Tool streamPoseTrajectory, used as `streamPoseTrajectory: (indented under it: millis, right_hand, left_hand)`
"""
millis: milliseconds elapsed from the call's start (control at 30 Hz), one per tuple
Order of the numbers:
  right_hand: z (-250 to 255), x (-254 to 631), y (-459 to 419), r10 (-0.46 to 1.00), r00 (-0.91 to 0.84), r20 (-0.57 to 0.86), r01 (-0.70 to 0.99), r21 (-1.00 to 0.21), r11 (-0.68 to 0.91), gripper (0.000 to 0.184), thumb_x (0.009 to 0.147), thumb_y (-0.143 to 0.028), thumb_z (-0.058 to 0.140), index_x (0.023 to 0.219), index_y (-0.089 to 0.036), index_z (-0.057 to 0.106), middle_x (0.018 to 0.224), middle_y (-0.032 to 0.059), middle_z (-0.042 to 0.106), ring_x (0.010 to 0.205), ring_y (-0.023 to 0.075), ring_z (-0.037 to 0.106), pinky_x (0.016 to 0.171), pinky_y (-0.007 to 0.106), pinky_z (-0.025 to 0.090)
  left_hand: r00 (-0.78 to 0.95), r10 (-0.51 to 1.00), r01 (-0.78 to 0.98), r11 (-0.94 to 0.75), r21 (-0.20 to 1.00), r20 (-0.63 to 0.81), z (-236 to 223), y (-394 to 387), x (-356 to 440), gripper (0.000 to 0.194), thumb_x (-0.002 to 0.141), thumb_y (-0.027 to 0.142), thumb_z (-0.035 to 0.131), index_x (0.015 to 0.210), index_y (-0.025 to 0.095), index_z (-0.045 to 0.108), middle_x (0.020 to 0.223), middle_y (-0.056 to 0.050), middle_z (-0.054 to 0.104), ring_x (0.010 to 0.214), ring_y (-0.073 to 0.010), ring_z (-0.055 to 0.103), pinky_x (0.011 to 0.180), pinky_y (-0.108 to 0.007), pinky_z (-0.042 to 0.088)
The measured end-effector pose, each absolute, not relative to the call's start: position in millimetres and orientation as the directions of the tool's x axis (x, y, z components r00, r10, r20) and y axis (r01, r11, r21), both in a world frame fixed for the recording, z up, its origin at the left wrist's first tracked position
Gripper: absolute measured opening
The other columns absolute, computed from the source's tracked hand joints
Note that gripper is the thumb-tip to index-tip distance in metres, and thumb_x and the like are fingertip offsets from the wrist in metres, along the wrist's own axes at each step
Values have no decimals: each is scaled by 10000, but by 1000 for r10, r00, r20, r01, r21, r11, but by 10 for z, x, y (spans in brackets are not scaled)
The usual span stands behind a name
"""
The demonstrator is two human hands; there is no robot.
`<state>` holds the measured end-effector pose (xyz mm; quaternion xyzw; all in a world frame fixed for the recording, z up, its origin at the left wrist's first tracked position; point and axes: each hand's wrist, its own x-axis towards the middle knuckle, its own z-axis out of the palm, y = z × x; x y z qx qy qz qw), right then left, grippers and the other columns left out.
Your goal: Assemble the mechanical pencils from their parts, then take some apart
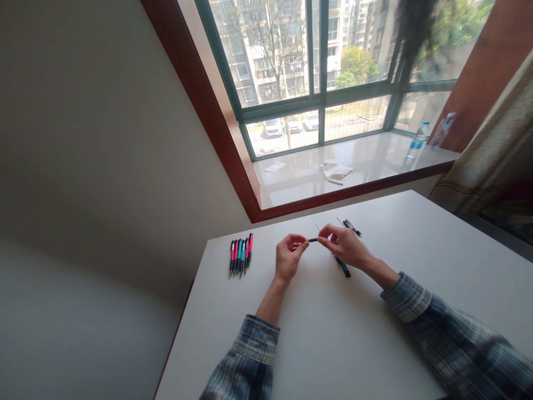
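Left hand [287,256]: pinched one end of a short black pen part [313,240].
Right hand [343,244]: fingertips closed on its opposite end.
Pen part position: roughly level, toward the bench's [333,333] far edge.
Pink and teal pens [240,255]: rowed near the far-left corner.
Handling judged sound: ends in line, light fingertip pressure, no sideways bending.

Looks like home: patterned curtain [483,158], wood-trimmed bay window [322,100], apartment blocks [255,62] outside.
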<state>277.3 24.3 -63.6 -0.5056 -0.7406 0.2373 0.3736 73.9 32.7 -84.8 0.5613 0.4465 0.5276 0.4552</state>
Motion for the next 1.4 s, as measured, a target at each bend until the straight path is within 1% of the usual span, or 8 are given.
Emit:
streamPoseTrajectory:
  millis: [100, 267, 600, 967, 1067, 1167, 1300, 1400]
  right_hand:
    - [-635, 2781, 250, 930, -202, 306, 609, -705, 364, 409, 1014, -482, 469, 764, -211, 646, 656, 12, 656, 566, 155, 553, 593, 280, 386]
    - [-640, 2787, 258, 922, -240, 303, 566, -728, 386, 324, 977, -503, 543, 928, -215, 683, 767, 18, 699, 613, 160, 572, 610, 274, 401]
    - [-636, 2771, 251, 939, -246, 241, 591, -730, 343, 509, 1033, -479, 404, 666, -193, 611, 582, -9, 577, 563, 145, 513, 604, 278, 336]
    - [-694, 2729, 298, 967, -240, 90, 423, -886, 188, 651, 1002, -639, 358, 558, -191, 520, 502, -16, 454, 477, 125, 405, 551, 288, 310]
    - [-701, 2719, 295, 961, -248, 121, 342, -917, 204, 645, 998, -660, 370, 606, -185, 564, 533, -14, 482, 498, 127, 423, 552, 282, 322]
    - [-706, 2694, 279, 946, -276, 171, 280, -927, 249, 617, 1005, -652, 384, 683, -181, 620, 600, -5, 543, 554, 136, 476, 569, 273, 352]
    - [-695, 2686, 265, 930, -318, 187, 307, -907, 287, 608, 1025, -620, 375, 725, -178, 667, 625, 6, 592, 588, 148, 528, 584, 271, 381]
    - [-652, 2787, 293, 918, -292, 270, 428, -821, 378, 549, 1036, -563, 400, 775, -192, 709, 688, 20, 665, 647, 168, 586, 632, 279, 413]
  left_hand:
    - [52, 979, 29, -197, 980, 195, -844, 325, 739, 240, 749, 377, 837, 837, 179, 733, 887, -63, 752, 811, -197, 698, 810, -343, 541]
    - [49, 980, 32, -194, 980, 193, -841, 325, 736, 236, 755, 371, 834, 832, 175, 728, 878, -56, 745, 793, -182, 684, 791, -323, 534]
    - [105, 973, -24, -204, 979, 206, -869, 321, 754, 222, 748, 326, 848, 802, 163, 706, 803, -26, 710, 760, -149, 657, 751, -275, 515]
    - [96, 975, -150, -184, 971, 199, -763, 265, 775, 247, 722, 290, 875, 815, 157, 688, 813, -14, 695, 796, -140, 665, 792, -268, 525]
    - [83, 986, -198, -129, 972, 147, -740, 248, 782, 293, 741, 322, 865, 941, 166, 719, 907, -37, 722, 823, -146, 677, 816, -284, 531]
    - [144, 984, -249, -65, 966, 103, -731, 219, 805, 355, 808, 377, 813, 1087, 171, 739, 1053, -88, 741, 887, -170, 691, 896, -338, 536]
    - [205, 968, -277, -83, 957, 143, -709, 172, 857, 336, 861, 407, 757, 1065, 141, 760, 1091, -131, 745, 923, -199, 685, 947, -385, 522]
    - [158, 979, -301, -76, 950, 129, -699, 168, 863, 279, 875, 387, 726, 1025, 151, 733, 1069, -111, 740, 931, -191, 681, 933, -364, 520]
